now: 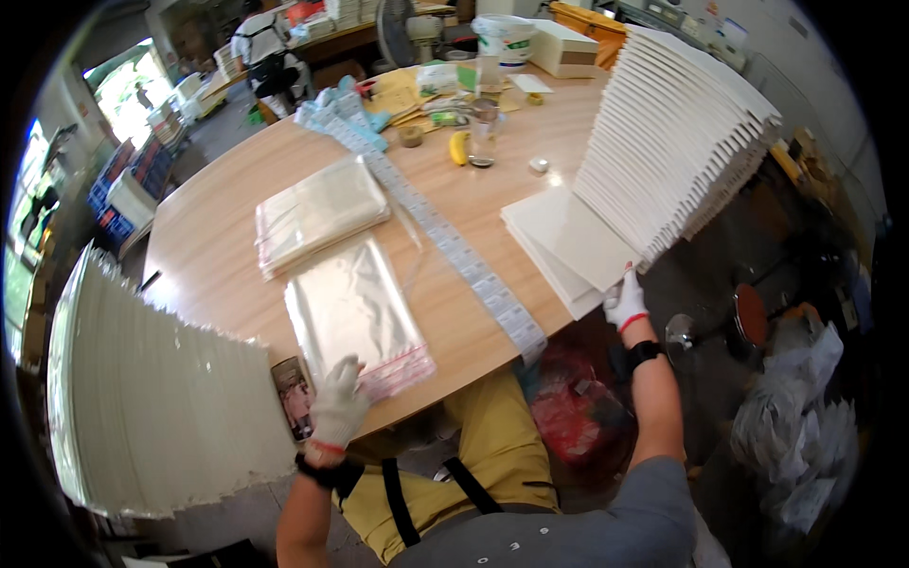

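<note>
Picking up a board looks to be my step; the next move should call for separating it cleanly. Tall white stack (672, 123), upper right. White boards (568, 232) below it: my right hand (626, 299) touches their near corner, clench unclear. Clear bag (352, 298), left of centre: my left hand (341, 401) at its lower edge, hold unclear. Label strip (453, 248), centre; bucket (505, 38), top: print unreadable.

Daylit workroom around a wooden bench (213, 210)

Bright light fills a doorway (128, 80) and window (38, 156) at left. Grey floor (202, 149) runs back beside a far table (331, 44). A pale wall (800, 76) rises at right; nearer stands a stool (750, 315), its seat round and reddish.
</note>
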A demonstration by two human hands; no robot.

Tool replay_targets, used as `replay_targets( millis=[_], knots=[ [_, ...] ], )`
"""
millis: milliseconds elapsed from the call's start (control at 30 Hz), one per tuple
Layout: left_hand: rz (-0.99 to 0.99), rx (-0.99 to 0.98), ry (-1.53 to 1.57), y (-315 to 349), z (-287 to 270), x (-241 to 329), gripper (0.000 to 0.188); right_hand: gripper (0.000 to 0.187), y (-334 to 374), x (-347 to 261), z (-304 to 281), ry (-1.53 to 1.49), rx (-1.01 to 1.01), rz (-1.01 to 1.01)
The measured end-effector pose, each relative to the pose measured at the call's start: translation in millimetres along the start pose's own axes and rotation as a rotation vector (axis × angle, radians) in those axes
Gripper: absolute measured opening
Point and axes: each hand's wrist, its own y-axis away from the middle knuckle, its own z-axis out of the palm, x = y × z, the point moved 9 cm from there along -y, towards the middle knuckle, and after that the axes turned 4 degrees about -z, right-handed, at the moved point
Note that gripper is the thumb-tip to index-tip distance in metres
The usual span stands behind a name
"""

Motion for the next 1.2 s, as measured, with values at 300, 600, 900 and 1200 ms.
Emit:
replay_targets(
  millis=[300,600,900,1200],
  knots=[
    [0.036,-0.362,-0.848,-45,66,-40,0.017,0.029,119,-31,46,0.278,-0.338,-0.519],
    [0.094,-0.399,-0.766,-58,88,-75,0.023,0.029,271,90,84,0.360,-0.845,0.022],
    [0.030,0.080,-0.736,-56,-1,-68,0.041,0.014,286,151,92,0.187,-0.663,0.198],
    [-0.632,-0.352,0.496,-22,13,-82,0.022,0.010,307,175,85,-0.038,-0.549,0.356]
  ],
)
